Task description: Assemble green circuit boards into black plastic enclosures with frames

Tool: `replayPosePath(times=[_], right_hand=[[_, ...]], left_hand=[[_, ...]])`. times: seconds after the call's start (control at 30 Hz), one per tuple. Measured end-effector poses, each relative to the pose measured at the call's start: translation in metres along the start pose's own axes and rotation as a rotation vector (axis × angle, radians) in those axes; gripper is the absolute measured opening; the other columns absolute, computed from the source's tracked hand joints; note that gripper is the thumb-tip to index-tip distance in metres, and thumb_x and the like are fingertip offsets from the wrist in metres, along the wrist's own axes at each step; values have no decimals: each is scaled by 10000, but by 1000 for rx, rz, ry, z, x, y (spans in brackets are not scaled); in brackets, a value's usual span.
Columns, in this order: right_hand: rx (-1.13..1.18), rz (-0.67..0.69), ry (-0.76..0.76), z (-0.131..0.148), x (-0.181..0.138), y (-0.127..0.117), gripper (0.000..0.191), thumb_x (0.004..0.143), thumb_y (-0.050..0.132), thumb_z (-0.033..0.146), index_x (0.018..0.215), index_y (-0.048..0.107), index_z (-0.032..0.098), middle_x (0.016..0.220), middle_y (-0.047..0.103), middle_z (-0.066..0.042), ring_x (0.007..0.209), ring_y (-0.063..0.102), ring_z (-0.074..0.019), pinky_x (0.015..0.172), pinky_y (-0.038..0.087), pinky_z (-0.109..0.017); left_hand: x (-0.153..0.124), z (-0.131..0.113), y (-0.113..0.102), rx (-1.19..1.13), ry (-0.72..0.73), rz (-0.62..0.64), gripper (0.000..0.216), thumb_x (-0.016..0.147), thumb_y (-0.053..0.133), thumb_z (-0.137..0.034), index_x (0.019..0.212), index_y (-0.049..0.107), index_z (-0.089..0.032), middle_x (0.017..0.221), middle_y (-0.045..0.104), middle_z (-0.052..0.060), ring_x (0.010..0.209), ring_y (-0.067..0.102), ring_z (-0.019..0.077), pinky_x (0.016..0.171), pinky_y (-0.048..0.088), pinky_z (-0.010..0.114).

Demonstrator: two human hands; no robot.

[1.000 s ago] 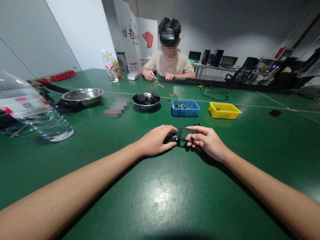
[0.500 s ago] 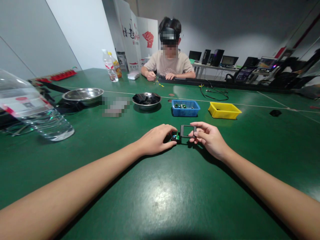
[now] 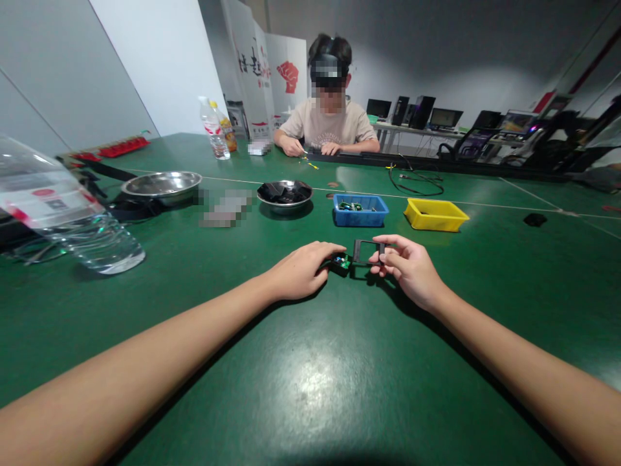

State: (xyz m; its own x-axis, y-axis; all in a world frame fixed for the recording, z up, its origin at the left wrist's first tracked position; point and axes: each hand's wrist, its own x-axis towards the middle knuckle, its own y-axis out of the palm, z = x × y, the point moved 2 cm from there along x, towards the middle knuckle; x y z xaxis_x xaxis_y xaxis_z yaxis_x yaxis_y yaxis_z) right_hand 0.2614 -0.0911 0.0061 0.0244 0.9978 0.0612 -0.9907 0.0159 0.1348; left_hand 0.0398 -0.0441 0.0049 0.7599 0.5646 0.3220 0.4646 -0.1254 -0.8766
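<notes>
My left hand [image 3: 310, 268] rests on the green table with its thumb and fingers closed around a small black housing [image 3: 341, 263]. Inside that housing a green circuit board with small blue and white parts shows; its left side is hidden by my fingers. My right hand [image 3: 407, 262] pinches a black square frame [image 3: 359, 252] by its right edge. The frame is held upright just above the table, its middle open so that the green surface shows through. A narrow gap separates the frame from the housing.
Beyond my hands stand a blue bin [image 3: 359, 217] of circuit boards, a yellow bin [image 3: 436, 220] and a steel bowl [image 3: 285, 206] with black parts. At left are a steel dish [image 3: 162, 188] and a water bottle [image 3: 72, 213]. A person [image 3: 330, 123] sits opposite; a black cable [image 3: 420, 184] lies at the back.
The black frame has turned a little and shifted slightly right, away from the housing. My left hand has tilted the housing slightly.
</notes>
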Motion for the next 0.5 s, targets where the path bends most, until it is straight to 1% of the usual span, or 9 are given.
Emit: replayPosePath(times=[0.07,0.1,0.17,0.23,0.3,0.33,0.4,0.5], right_hand=[[5,-16,-7,0,0,0,388,645,754,260,1006,639,173,720,736,-9,577,686,-149,538,481,-253],[7,-24,-9,0,0,0,392,643,756,261,1006,639,172,717,735,-8,575,686,-148,538,481,-254],[9,-27,-12,0,0,0,392,641,756,263,1004,639,173,716,734,-6,573,684,-148,537,480,-256],[8,-6,-10,-1,0,0,393,640,757,253,1007,638,176,730,732,-6,578,684,-148,537,479,-256],[1,28,-16,-3,0,1,401,642,756,235,1020,636,179,752,728,-5,596,687,-149,540,477,-254],[-4,45,-23,-3,0,2,409,643,756,224,1032,634,180,762,725,-4,608,689,-149,543,478,-252],[-17,73,-39,-5,0,2,434,643,759,204,1057,628,184,783,720,-2,634,692,-148,561,489,-254],[-44,91,-64,-5,0,3,498,616,798,173,1081,620,195,814,715,4,685,692,-143,638,532,-275]], left_hand=[[0,-1,-1,-10,-21,-18,553,771,523,-78,1316,501,-165,1243,641,113,1099,627,231,992,493,397],[0,-2,-1,-21,-37,-32,550,771,554,-115,1316,496,-167,1246,636,113,1091,630,235,990,494,399],[0,-4,-2,-30,-88,-56,553,784,641,-250,1310,490,-170,1230,637,118,1074,634,254,972,499,415],[1,-6,-2,1,-159,-66,637,768,711,-434,1304,491,-169,1183,649,122,1057,633,284,939,501,440],[2,-7,0,52,-224,-61,716,737,724,-575,1281,506,-163,1134,658,121,1032,629,304,901,501,451],[3,-7,1,77,-247,-55,711,734,717,-606,1255,523,-163,1109,662,115,1013,627,306,883,500,449],[4,-7,3,119,-265,-42,613,758,696,-605,1170,568,-170,1070,667,102,980,621,298,859,495,437],[6,-7,5,163,-247,-28,404,822,651,-519,1040,609,-182,1029,668,89,956,608,282,850,484,426]])
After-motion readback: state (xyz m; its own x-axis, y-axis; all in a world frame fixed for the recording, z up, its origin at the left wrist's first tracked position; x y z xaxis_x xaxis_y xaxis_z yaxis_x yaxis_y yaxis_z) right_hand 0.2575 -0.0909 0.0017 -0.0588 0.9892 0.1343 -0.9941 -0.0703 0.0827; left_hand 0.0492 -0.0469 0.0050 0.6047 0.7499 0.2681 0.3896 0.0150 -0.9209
